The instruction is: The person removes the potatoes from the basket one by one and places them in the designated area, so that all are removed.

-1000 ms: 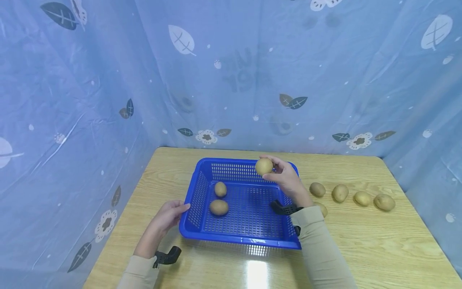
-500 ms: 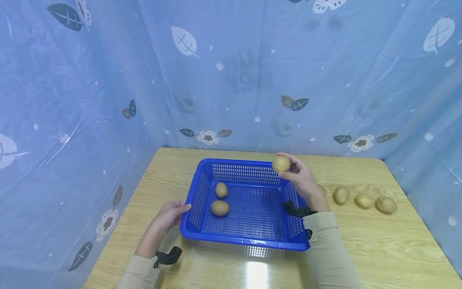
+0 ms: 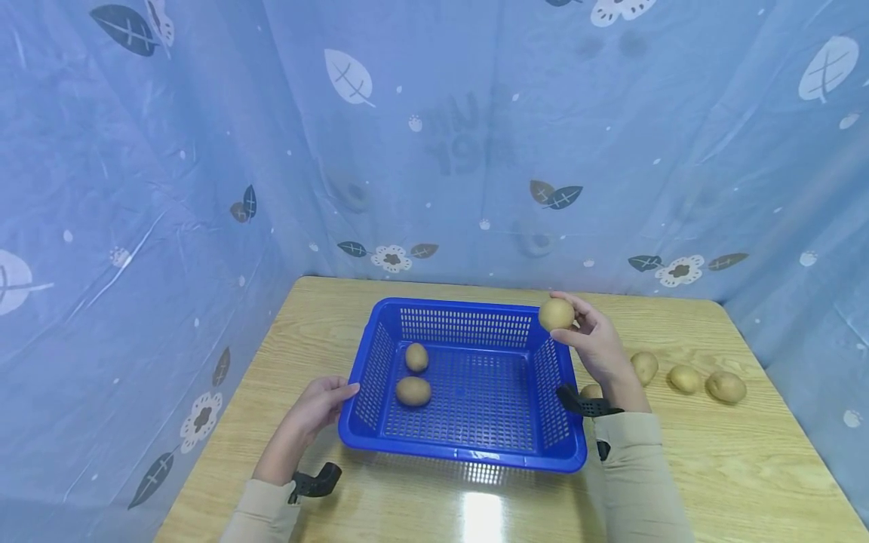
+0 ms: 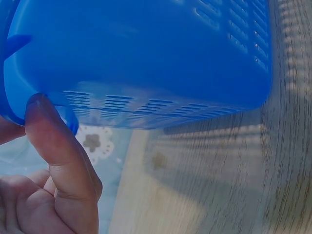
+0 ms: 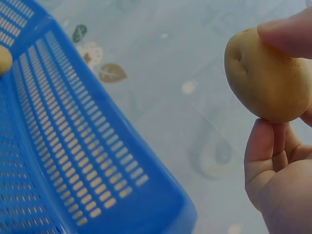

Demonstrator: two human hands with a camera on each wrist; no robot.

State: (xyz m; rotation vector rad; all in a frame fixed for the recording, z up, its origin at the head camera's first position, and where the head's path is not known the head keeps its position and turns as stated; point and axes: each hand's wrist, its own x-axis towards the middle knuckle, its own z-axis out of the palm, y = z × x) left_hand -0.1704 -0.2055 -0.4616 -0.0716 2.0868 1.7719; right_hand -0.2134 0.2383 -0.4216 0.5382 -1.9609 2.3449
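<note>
A blue plastic basket (image 3: 468,460) with slotted walls stands on the wooden table. My left hand (image 3: 320,403) pinches its left rim; in the left wrist view fingers (image 4: 63,151) bend over that rim from outside. Between the thumb and fingertips of my right hand (image 3: 597,343) is a potato (image 3: 556,315), held up over the basket's back right corner. The right wrist view shows this potato (image 5: 265,78) beside the basket wall (image 5: 87,131). Two potatoes lie inside at the left, a smaller one (image 3: 416,357) behind a larger one (image 3: 413,391).
Right of the basket several potatoes sit on the table (image 3: 733,460), among them one at the far right (image 3: 726,386) and a smaller one (image 3: 684,378). My right wrist partly covers another potato (image 3: 591,391). A blue patterned curtain (image 3: 462,151) hangs behind the table.
My right hand has moved right with the potato, from above the basket's back wall to its back right corner. My left hand stays at the rim.
</note>
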